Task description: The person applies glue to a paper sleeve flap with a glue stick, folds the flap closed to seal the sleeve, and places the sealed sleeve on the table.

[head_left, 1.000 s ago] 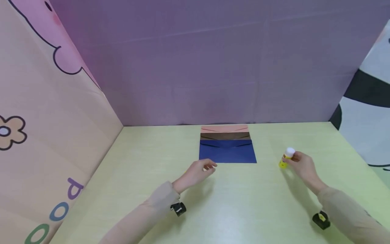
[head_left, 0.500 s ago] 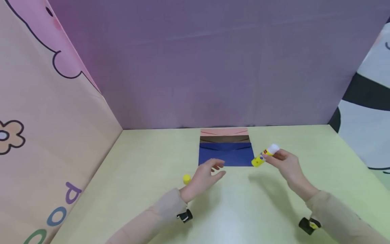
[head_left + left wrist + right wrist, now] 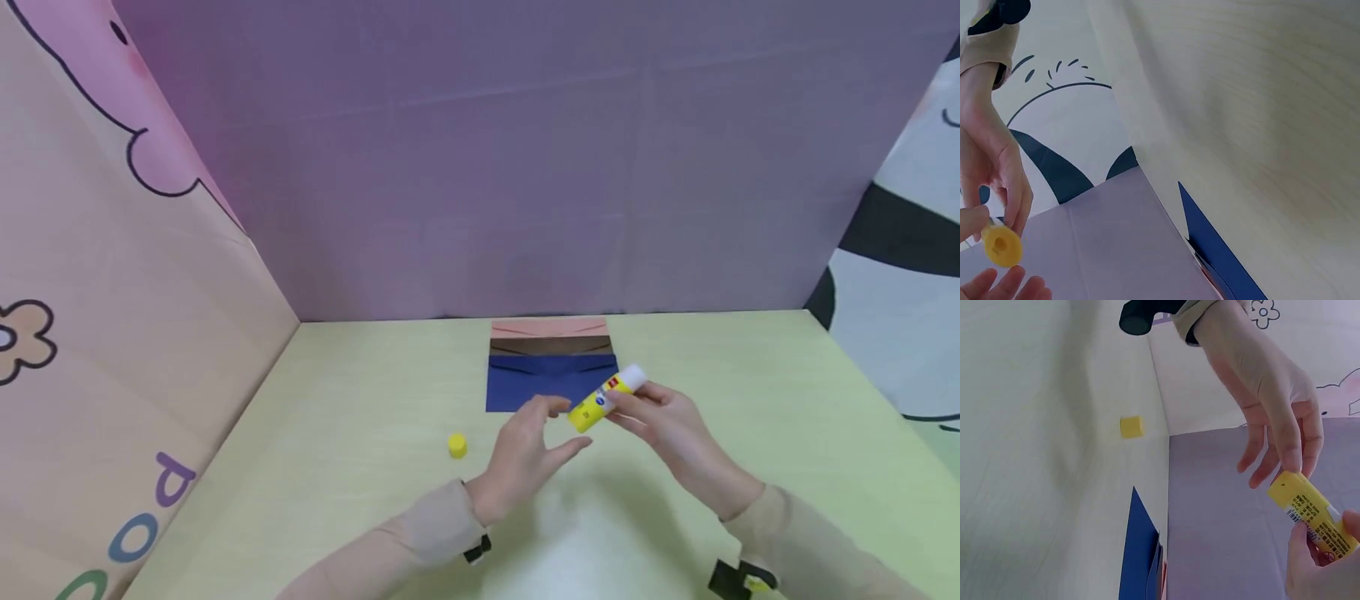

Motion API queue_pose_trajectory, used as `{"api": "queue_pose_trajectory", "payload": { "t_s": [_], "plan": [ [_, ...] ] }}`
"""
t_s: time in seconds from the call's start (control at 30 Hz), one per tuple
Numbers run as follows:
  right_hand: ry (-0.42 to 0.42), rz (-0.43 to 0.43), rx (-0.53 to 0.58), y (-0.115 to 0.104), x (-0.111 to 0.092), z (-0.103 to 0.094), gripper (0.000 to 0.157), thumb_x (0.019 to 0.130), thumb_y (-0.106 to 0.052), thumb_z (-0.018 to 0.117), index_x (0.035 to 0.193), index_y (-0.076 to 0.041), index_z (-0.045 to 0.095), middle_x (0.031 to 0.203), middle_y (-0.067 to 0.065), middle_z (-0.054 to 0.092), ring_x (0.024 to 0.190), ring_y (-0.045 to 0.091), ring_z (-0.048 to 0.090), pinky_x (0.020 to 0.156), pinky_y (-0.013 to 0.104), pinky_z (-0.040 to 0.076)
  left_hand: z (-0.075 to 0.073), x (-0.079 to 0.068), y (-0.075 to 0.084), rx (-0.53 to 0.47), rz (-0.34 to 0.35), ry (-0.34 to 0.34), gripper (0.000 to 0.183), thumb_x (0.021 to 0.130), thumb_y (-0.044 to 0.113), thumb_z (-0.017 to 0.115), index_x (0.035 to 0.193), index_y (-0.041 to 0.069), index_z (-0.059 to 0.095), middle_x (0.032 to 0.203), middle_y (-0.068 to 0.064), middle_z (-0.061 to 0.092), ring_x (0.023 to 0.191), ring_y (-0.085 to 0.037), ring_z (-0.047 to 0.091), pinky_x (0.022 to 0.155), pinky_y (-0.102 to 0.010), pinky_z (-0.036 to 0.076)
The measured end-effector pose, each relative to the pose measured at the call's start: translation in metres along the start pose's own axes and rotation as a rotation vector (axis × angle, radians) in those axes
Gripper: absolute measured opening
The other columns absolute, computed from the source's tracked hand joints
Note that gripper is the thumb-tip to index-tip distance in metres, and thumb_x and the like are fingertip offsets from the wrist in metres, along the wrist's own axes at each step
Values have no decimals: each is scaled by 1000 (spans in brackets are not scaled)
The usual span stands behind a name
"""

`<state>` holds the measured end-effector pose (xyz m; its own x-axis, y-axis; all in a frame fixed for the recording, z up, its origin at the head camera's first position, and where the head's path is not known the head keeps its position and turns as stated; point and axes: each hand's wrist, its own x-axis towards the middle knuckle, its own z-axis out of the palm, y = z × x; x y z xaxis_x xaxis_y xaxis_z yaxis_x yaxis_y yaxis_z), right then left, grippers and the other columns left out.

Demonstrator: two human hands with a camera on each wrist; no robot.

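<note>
My right hand (image 3: 678,442) pinches a glue stick (image 3: 595,405), a yellow tube with a white end, held tilted above the table. Its yellow base points down and left, toward my left hand (image 3: 525,467). That hand's thumb and fingers are spread around the base without gripping it; in the left wrist view the round yellow base of the glue stick (image 3: 1002,247) shows between them. Printed text covers the side of the glue stick (image 3: 1313,515) seen in the right wrist view. A small yellow cap (image 3: 457,446) stands on the table, left of my left hand.
Behind the hands, a blue envelope (image 3: 517,387), a brown envelope (image 3: 551,346) and a pink envelope (image 3: 550,328) lie overlapped on the pale table (image 3: 375,375). A purple wall (image 3: 465,167) rises at the table's back edge, with printed panels on both sides.
My right hand has carried the glue stick leftward and tilted it. My left hand has moved right, spreading thumb and fingers near the tube's base, and the yellow cap has come into view.
</note>
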<state>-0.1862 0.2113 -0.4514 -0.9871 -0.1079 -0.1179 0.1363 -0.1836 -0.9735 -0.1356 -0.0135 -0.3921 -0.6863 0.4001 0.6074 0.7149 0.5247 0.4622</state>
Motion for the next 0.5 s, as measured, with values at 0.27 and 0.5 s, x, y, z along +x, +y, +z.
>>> {"api": "queue_pose_trajectory", "payload": {
  "t_s": [0.27,0.5],
  "plan": [
    [19,24,-11,-4,-9,19,60,76,-27,69,125,-1,43,119,15,50,105,23,55,85,32,45,2,-2,3,-101,45,72,31,70,7,74,90,-1,52,85,-7,57,76,-15,56,69,-13,47],
    [-39,-57,6,-20,-23,28,48,83,-18,63,123,2,46,116,16,52,102,25,56,84,35,47,-1,-1,4,-414,-131,19,26,72,3,71,89,-4,54,87,-13,61,77,-17,62,67,-18,50]
  ]
}}
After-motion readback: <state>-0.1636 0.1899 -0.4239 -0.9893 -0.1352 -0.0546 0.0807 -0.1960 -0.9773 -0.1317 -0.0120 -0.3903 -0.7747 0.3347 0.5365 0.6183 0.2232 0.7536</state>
